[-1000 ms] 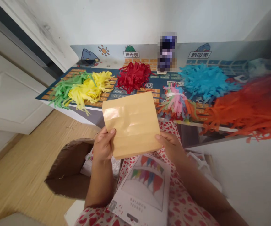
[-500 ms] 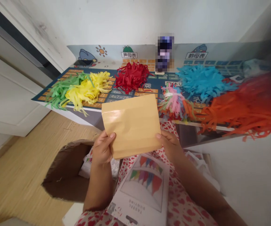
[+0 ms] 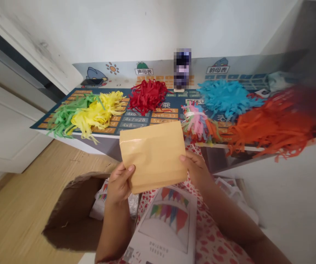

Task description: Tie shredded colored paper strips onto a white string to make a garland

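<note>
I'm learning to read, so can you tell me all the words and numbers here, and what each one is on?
"TASSEL BUNTING": upside down on the printed packet.
"声母表": left white sign on the patterned mat.
"韵母表": right white sign on the mat.
"4x7=28": on the mat.
"乘": on the mat.
"yuan": small, on the mat.
The other small print is too blurred or covered. The yellow envelope shows no words.

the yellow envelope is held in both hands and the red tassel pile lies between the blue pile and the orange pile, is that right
Not quite: the head view shows the red tassel pile between the yellow pile and the blue pile. Both hands do hold the yellow envelope.
</note>
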The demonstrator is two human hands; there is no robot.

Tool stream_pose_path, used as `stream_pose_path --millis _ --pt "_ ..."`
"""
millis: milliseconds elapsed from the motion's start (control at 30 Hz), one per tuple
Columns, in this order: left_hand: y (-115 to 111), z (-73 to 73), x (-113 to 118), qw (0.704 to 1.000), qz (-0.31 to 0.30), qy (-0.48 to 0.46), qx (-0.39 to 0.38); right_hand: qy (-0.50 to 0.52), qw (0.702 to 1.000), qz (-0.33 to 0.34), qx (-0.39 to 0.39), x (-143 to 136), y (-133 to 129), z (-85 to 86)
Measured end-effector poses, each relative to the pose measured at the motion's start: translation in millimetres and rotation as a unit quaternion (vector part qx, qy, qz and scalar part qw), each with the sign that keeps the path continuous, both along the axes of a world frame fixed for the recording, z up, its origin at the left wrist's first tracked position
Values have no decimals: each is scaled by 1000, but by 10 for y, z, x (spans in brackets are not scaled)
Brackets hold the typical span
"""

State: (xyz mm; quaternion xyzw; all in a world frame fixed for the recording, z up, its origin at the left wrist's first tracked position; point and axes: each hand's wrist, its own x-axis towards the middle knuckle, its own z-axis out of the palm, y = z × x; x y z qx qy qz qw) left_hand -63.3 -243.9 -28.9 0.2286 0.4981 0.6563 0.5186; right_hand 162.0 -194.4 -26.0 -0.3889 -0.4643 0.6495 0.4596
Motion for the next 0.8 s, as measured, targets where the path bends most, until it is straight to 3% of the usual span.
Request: stream_pose_path --millis 167,533,800 --pt "3 -9 1 1000 -25 2 -14 -44 999 -28 7 23 40 5" --pt "-25 33 42 997 -69 25 -37 -27 997 -55 50 29 123 207" --pt "-58 10 60 996 -81 35 -28 20 997 -50 59 56 138 214"
